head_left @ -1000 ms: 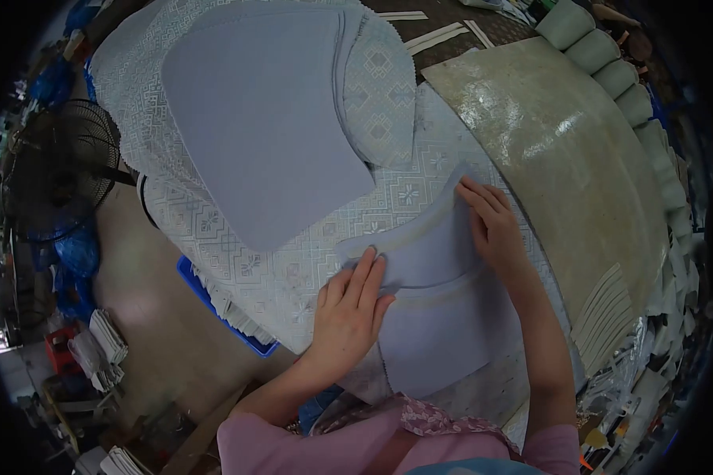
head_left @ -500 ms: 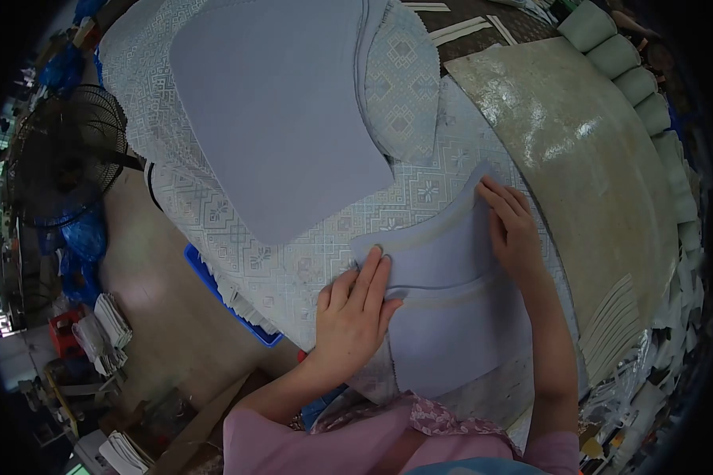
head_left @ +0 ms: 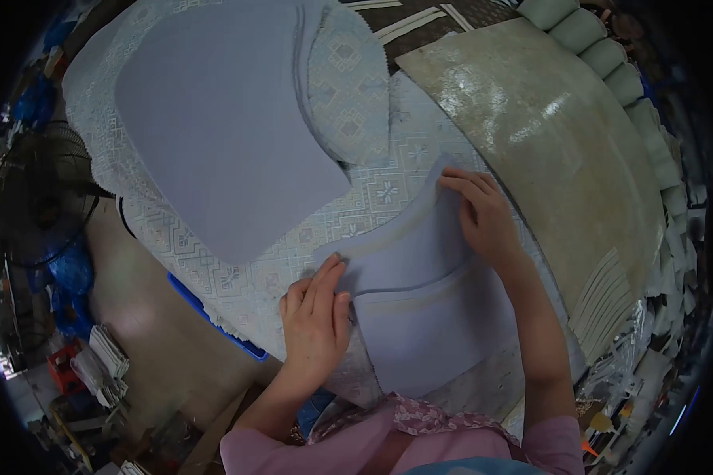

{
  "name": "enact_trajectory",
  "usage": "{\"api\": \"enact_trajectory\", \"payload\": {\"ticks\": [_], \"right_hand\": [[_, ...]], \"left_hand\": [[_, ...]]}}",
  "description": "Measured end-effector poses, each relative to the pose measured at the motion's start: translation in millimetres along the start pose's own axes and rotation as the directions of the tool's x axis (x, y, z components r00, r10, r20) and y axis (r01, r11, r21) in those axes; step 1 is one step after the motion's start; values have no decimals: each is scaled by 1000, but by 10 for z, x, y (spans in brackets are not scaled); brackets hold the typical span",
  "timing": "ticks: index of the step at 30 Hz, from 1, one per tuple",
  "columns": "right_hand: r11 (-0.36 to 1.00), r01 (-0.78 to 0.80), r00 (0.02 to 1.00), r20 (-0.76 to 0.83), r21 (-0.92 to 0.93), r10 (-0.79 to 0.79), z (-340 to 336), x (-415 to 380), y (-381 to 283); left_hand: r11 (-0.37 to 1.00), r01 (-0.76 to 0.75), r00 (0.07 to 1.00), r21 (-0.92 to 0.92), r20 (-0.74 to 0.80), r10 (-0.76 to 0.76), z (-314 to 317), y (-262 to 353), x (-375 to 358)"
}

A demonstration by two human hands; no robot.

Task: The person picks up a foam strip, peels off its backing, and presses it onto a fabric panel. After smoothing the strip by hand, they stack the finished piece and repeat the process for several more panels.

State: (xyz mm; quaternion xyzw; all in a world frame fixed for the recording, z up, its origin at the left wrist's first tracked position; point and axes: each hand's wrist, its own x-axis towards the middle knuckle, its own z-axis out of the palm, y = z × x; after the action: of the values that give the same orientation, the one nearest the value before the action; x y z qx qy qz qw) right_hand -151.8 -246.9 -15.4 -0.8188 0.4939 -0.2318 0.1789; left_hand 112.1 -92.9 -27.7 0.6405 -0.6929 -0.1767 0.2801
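A blue-grey panel (head_left: 408,257) with a concave upper edge and a paler band along it lies on patterned fabric. It overlaps a second blue-grey panel (head_left: 439,336) nearer my body, with a similar pale band near its top. My left hand (head_left: 315,317) rests its fingertips at the upper panel's left corner, fingers extended and thumb apart. At that panel's far right end, my right hand (head_left: 485,218) lays slightly bent fingers on the curved edge, thumb apart from the fingertips. What lies beneath the fingertips is hidden.
A large blue-grey sheet (head_left: 222,127) lies on the patterned fabric (head_left: 293,249) at upper left. To the right is a glossy beige board (head_left: 542,127) with thin curved strips (head_left: 602,309) on it. Rolled pieces (head_left: 574,32) line the far edge. A black fan (head_left: 40,198) stands left.
The view has shifted, so the table and panels appear farther left. My left thumb has come away from the lower panel's corner. My right hand stays at the upper panel's right end.
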Motion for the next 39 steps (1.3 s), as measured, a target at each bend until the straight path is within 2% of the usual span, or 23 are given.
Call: {"api": "enact_trajectory", "payload": {"ticks": [3,4,6,9,11,12,13,14,17,20,23,26,28,29,31,34,35,36,37,38,39], "right_hand": [[989,-70,994,87,132,59,-120,31,58],[942,-137,990,7,305,142,-137,-12,104],[751,-192,942,-97,631,322,-155,-118,191],[863,-251,876,-276,439,395,-431,-675,271],[837,-502,832,-143,218,536,-592,-1172,181],[851,-499,839,-155,165,522,-565,-1388,151],[861,-496,844,-172,112,508,-476,-1612,160],[870,-489,850,-194,57,490,-428,-1789,141],[871,-489,834,-263,55,485,-379,-1961,-115],[882,-459,831,-297,110,470,-316,-2089,-141],[810,-364,780,-324,460,535,-159,-2187,54],[797,-521,742,-301,304,600,-269,-2130,41],[637,-523,698,-145,567,702,-366,-2095,52],[527,-517,677,-55,674,734,-404,-2060,55],[544,-525,712,-13,654,702,-470,-1952,75],[558,-454,753,-35,694,657,-518,-1601,139],[561,-398,777,-58,726,627,-485,-1363,150],[619,-372,810,-84,691,580,-469,-1111,190],[677,-339,842,-111,653,528,-487,-880,264],[735,-300,871,-141,608,471,-491,-678,301],[761,-228,859,-242,608,451,-479,-541,290]], "left_hand": [[998,-19,1000,-53,-16,18,-9,-41,28],[988,-2,998,-153,-63,-8,-2,-32,20],[936,36,986,-351,-140,-90,5,0,-44],[888,200,972,-415,-30,-233,-209,78,-375],[854,329,943,-404,194,-271,-334,188,-575],[836,386,912,-390,301,-280,-371,245,-674],[863,299,940,-408,282,-192,-283,228,-801],[865,287,940,-411,295,-172,-260,279,-863],[865,261,941,-429,314,-128,-220,479,-929],[857,264,942,-443,309,-130,-229,578,-957],[846,236,960,-478,253,-124,-148,547,-1055],[773,248,967,-584,203,-156,-68,541,-1163],[661,289,957,-692,196,-213,2,525,-1212],[624,344,939,-702,248,-238,0,507,-1229],[542,453,891,-708,362,-273,8,475,-1244],[627,213,974,-749,113,-195,117,416,-1120],[659,178,980,-731,70,-188,155,378,-1037],[695,139,984,-706,18,-178,145,352,-931],[710,240,968,-662,105,-229,45,334,-810],[821,136,976,-555,-66,-206,-75,271,-669],[906,42,961,-421,-231,-152,-169,192,-505]]}}
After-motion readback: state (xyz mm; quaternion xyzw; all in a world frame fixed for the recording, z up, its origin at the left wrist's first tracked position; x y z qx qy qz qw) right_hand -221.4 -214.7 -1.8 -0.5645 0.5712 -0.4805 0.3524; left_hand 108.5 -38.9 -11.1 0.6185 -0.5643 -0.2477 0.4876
